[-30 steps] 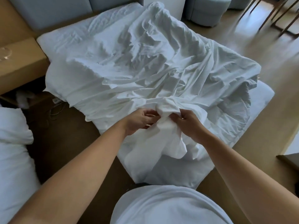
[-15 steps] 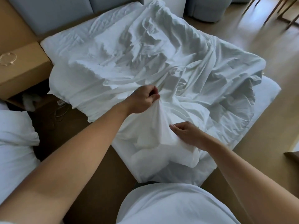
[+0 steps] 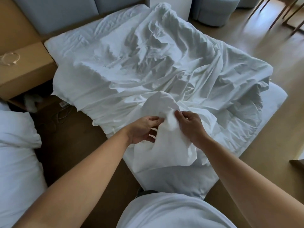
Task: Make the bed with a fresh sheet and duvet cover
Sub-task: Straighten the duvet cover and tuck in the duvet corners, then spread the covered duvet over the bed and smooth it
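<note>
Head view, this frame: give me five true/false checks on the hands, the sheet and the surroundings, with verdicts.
1. The left hand and the right hand both hold one bunched part of the white sheet. True.
2. The white sheet lies smooth and flat over the mattress. False: it is crumpled into ridges and folds.
3. Bulky white bedding lies at the left, apart from the mattress. True.
4. The left hand rests on the brown box. False: its fingers pinch the white sheet, and the brown box stands apart at the left.
5. The pouf sits on the mattress. False: the blue-grey pouf stands on the floor beyond the bed.
</note>
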